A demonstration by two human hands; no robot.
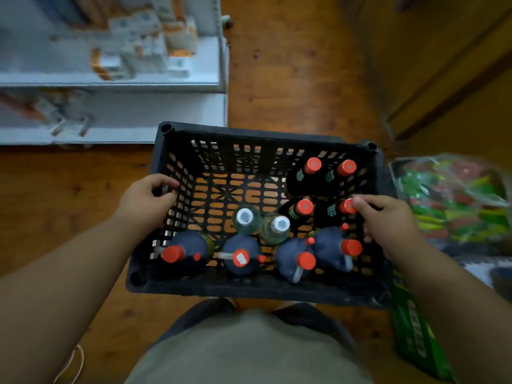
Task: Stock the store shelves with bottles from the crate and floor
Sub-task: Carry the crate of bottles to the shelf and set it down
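Head view: left hand (149, 196) curls over the black crate's (249, 285) left wall, right hand (388, 220) grips its right rim, thumb by a red-capped bottle (347, 206). Wooden floor (291, 79) beneath, white shelves (110, 84) beyond.

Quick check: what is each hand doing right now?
Left hand: grips the crate by its left wall.
Right hand: fingers curled over the crate's right wall, thumb by a red cap.

Single head-mounted wide-angle view, aimed steeply downward from directly above the black crate (277, 286). Close range: crate fills centre frame. White shelving (110, 84) beyond its far-left corner, wooden floor (291, 79) around it.
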